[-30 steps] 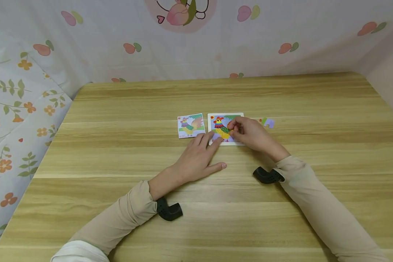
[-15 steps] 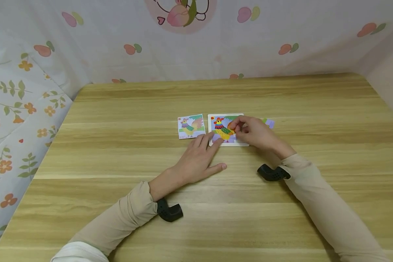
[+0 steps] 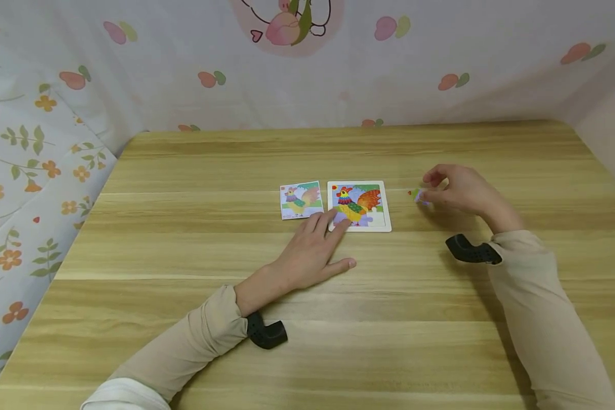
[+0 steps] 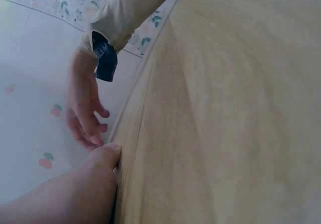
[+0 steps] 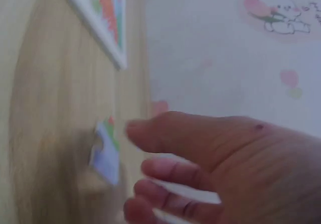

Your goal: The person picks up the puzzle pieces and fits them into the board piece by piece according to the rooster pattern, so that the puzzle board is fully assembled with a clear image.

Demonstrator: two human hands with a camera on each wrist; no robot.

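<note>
A small jigsaw puzzle with a rooster picture lies in a white frame (image 3: 379, 218); its lower right corner shows a bare white gap. My left hand (image 3: 310, 250) rests with spread fingers on the puzzle's lower left corner, thumb on the table. Off to the right, my right hand (image 3: 463, 191) hangs over a loose puzzle piece (image 3: 419, 196) in green and lilac. In the right wrist view the fingers are loosely bent and apart from that puzzle piece (image 5: 106, 156). The left wrist view shows part of my left hand (image 4: 80, 189), not the puzzle.
Left of the frame lies a paler rooster picture card (image 3: 300, 199). Everything sits on a wood-grain table (image 3: 338, 341). A white cloth (image 3: 389, 85) with fruit prints hangs behind its far edge. Each wrist bears a black camera mount (image 3: 266, 333).
My right hand has left the puzzle and moved right to the loose piece, uncovering the rooster's orange tail and the corner gap. The left hand stays on the puzzle's corner.
</note>
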